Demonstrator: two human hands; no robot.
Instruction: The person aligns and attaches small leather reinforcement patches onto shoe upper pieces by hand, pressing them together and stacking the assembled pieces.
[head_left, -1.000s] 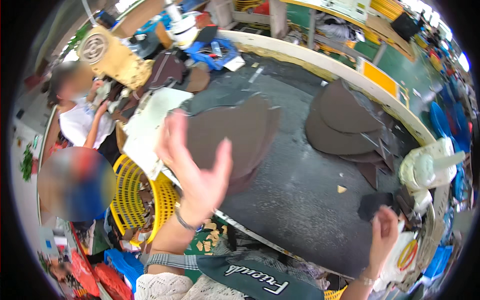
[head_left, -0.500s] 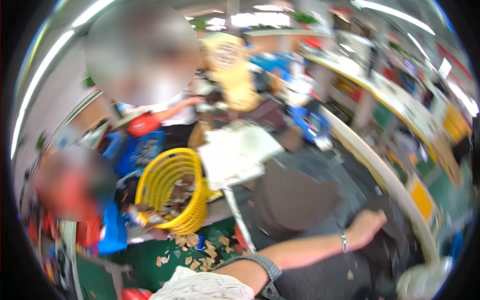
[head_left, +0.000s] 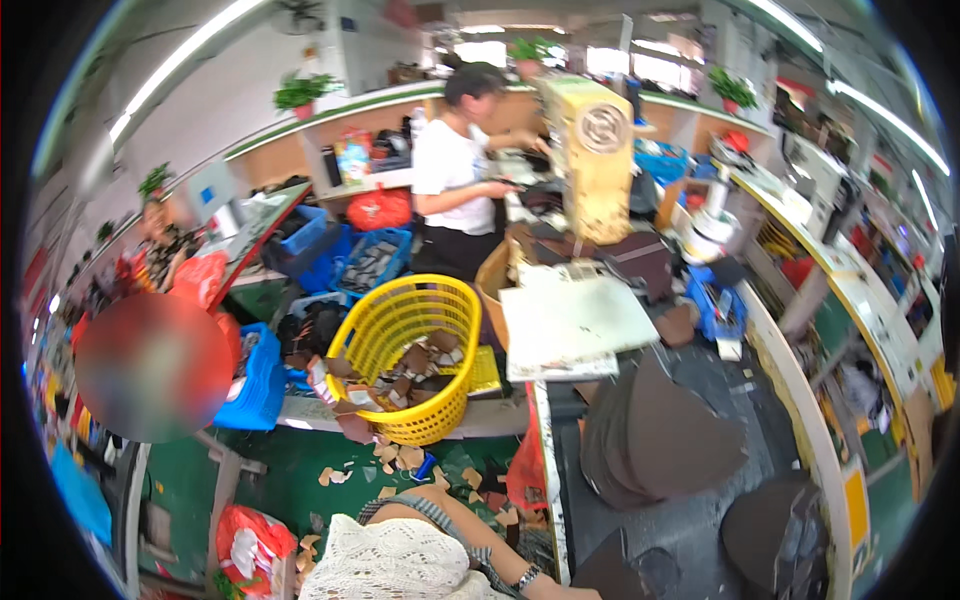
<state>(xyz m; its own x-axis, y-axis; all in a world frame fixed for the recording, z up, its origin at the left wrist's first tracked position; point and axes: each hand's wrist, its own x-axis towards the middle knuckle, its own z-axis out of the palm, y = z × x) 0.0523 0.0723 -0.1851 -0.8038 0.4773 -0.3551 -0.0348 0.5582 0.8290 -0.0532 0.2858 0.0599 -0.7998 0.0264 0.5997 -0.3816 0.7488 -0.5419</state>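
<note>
At the lower edge my left hand (head_left: 578, 593) shows only in part, just past a banded bracelet (head_left: 528, 578) on the wrist. The picture cuts off its fingers, so what they hold, if anything, is hidden. Beside it on the black work surface (head_left: 700, 535) lie dark brown flat cut pieces (head_left: 608, 568). Farther up stands a fanned stack of large rounded dark brown pieces (head_left: 675, 440). To the right is another dark pile (head_left: 765, 530). My right hand is out of view.
A yellow basket (head_left: 463, 310) of brown scraps stands left of a white board (head_left: 580, 315). Beyond, a co-worker (head_left: 455, 165) handles something at a yellow machine (head_left: 602, 150). Tan scraps (head_left: 405, 458) litter the green floor. A blue crate (head_left: 252, 390) stands at left.
My left arm has drawn back from over the work surface to the lower edge. The view has shifted and sharpened, with the basket and stack now farther right.
</note>
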